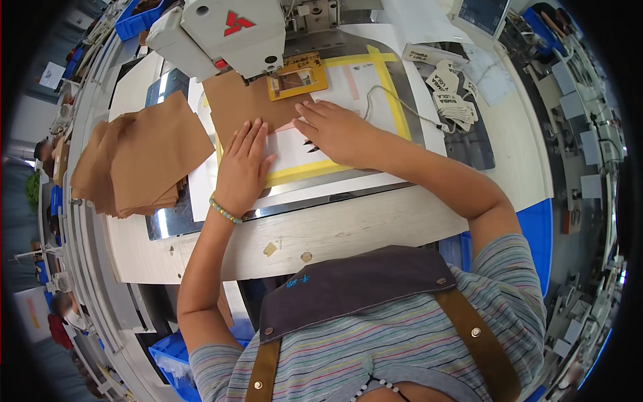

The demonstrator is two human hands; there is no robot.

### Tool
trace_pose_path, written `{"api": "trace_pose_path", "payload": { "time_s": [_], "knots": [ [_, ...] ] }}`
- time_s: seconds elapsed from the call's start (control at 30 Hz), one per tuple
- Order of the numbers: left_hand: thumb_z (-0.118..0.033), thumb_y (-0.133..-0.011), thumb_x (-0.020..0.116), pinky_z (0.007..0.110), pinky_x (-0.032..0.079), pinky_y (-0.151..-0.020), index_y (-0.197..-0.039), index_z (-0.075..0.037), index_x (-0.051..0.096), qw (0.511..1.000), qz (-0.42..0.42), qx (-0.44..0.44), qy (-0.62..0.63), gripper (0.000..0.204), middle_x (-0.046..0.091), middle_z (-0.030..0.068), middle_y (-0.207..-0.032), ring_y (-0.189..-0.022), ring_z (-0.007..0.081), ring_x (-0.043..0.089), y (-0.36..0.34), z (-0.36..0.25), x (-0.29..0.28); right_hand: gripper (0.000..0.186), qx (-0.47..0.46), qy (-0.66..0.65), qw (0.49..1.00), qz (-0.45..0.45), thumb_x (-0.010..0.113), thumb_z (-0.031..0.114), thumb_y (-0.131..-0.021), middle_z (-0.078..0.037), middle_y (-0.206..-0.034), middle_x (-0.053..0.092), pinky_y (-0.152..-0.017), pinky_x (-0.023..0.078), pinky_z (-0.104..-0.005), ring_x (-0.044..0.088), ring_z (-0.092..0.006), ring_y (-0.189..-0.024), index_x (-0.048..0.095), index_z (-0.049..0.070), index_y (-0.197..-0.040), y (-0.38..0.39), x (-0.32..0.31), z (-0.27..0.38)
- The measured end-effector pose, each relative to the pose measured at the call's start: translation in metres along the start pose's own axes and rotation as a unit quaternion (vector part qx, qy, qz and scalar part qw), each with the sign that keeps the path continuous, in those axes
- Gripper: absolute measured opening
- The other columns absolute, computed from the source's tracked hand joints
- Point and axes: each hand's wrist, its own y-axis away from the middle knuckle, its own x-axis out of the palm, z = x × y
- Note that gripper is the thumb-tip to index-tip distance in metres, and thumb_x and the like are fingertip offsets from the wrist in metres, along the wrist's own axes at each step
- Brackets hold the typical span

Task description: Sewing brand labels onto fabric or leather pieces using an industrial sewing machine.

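Observation:
A brown flat piece of material (pixel 244 104) lies under the head of a white sewing machine (pixel 234 33). The machine's yellow clamp frame (pixel 298 79) rests over its right part. My left hand (pixel 242 167) lies flat, fingers stretched onto the piece's near edge. My right hand (pixel 335 132) is also stretched out, palm down, fingertips by the piece's near right corner. Dark pointed tips (pixel 309 145), like those of thread snips, show beside its palm; whether the hand holds them is hidden. Underneath is a white sheet (pixel 295 157) edged with yellow tape.
A stack of brown pieces (pixel 151 157) lies left of the machine bed. To the right are white printed labels (pixel 454 107), a small box (pixel 435 53) and a thin cord (pixel 405 107). A screen (pixel 482 17) stands at the far right, and a blue bin (pixel 536 234) below the table.

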Motion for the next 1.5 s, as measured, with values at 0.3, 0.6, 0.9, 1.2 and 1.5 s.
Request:
{"api": "trace_pose_path", "payload": {
  "time_s": [0.3, 0.6, 0.9, 1.2, 1.5],
  "knots": [
    [-0.031, -0.104, 0.061, 0.051, 0.027, -0.127, -0.156, -0.003, 0.044, 0.999, 0.007, 0.032, 0.022, 0.062, 0.043, 0.0163, -0.164, -0.153, 0.0364, 0.036, -0.034, -0.006, 0.011, 0.044, 0.067, 0.120, 0.991, -0.004, 0.055, 0.012, -0.096, -0.034, -0.137, 0.062, -0.116, 0.042, -0.0496, 0.060, -0.0417, -0.132, 0.060, -0.013, -0.132, 0.031, -0.010, 0.017],
    [-0.027, -0.101, 0.064, 0.048, 0.029, -0.127, -0.157, -0.002, 0.043, 0.999, -0.017, 0.036, 0.029, 0.064, 0.043, 0.0176, -0.164, -0.154, 0.0353, 0.036, -0.028, -0.015, 0.009, 0.053, 0.131, 0.114, 0.985, 0.003, 0.057, 0.012, -0.095, -0.028, -0.152, 0.052, -0.122, 0.035, -0.0507, 0.048, -0.0377, -0.145, 0.054, -0.010, -0.143, 0.070, -0.020, -0.004],
    [-0.017, -0.095, 0.073, 0.046, 0.045, -0.114, -0.142, -0.001, 0.060, 0.997, -0.065, 0.034, 0.017, 0.051, 0.063, 0.0173, -0.144, -0.136, 0.0360, 0.057, -0.018, -0.012, 0.008, 0.052, 0.136, 0.018, 0.990, -0.042, 0.057, 0.013, -0.099, -0.017, -0.160, 0.048, -0.125, 0.032, -0.0516, 0.043, -0.0295, -0.150, 0.053, -0.002, -0.148, 0.071, -0.008, -0.015],
    [-0.007, -0.089, 0.075, 0.045, 0.052, -0.103, -0.125, -0.002, 0.070, 0.988, -0.142, -0.054, -0.014, 0.037, 0.076, 0.0130, -0.118, -0.121, 0.0360, 0.066, 0.007, 0.006, 0.007, 0.046, 0.135, -0.034, 0.984, -0.108, 0.065, 0.010, -0.095, -0.016, -0.150, 0.058, -0.123, 0.035, -0.0518, 0.049, -0.0301, -0.145, 0.060, 0.000, -0.140, 0.074, -0.016, -0.015],
    [-0.014, -0.093, 0.075, 0.045, 0.046, -0.114, -0.140, -0.003, 0.062, 0.996, -0.082, -0.042, -0.001, 0.050, 0.065, 0.0134, -0.142, -0.138, 0.0377, 0.055, 0.001, -0.003, 0.002, 0.039, 0.141, -0.051, 0.983, -0.106, 0.069, 0.009, -0.091, -0.014, -0.140, 0.066, -0.120, 0.039, -0.0503, 0.058, -0.0279, -0.135, 0.066, 0.002, -0.129, 0.073, -0.015, -0.014]
  ]
}}
